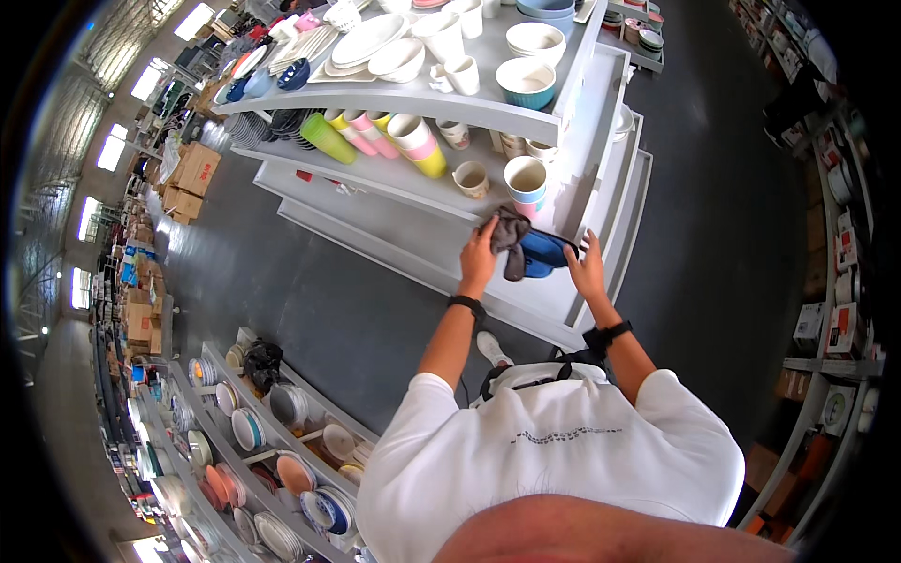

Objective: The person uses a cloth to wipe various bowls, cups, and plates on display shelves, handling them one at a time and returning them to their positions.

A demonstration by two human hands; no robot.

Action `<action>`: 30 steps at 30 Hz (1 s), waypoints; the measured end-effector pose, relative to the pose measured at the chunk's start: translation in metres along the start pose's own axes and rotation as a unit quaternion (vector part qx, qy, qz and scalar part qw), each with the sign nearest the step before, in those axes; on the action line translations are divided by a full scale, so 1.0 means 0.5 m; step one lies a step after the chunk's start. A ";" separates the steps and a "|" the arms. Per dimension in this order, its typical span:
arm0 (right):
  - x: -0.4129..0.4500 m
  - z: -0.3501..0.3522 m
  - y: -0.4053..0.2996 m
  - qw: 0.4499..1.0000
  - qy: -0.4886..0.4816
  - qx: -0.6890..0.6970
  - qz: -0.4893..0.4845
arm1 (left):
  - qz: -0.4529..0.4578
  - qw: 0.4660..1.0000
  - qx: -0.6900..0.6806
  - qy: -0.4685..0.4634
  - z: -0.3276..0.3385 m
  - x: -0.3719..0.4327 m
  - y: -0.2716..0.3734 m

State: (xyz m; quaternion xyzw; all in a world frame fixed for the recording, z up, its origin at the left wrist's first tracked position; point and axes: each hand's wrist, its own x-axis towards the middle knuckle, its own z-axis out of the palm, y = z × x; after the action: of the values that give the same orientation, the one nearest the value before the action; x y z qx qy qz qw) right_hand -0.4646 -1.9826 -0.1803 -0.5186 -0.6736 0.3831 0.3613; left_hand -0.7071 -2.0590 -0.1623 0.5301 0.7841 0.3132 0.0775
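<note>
My left hand (480,255) is closed on a dark grey-brown cloth (512,236), which lies against the left side of a blue dish (540,252). The dish has a dark rim and appears tilted. At its right end, my right hand (587,266) touches the rim with the thumb, the other fingers raised and apart. Both hands are over the lower tiers of a grey display shelf. Just beyond them stands a stack of blue, pink and white cups (526,184), with a patterned mug (471,179) to its left.
White bowls (536,43) and plates crowd the top shelf (394,98). Tilted stacks of coloured cups (418,146) stand on the tier below. Plate racks (281,468) are at the lower left, cardboard boxes (197,169) beyond. A person (799,98) stands at the far right by shelving.
</note>
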 end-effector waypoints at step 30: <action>0.029 0.045 -0.031 0.944 0.063 -0.266 0.186 | 0.283 0.950 0.134 -0.010 -0.043 0.040 -0.162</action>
State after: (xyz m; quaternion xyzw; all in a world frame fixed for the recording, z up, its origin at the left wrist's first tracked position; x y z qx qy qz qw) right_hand -0.4937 -1.9742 -0.1751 -0.7350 -0.6184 0.2167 0.1744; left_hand -0.7888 -2.0698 -0.1876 0.7389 0.6358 0.2090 -0.0778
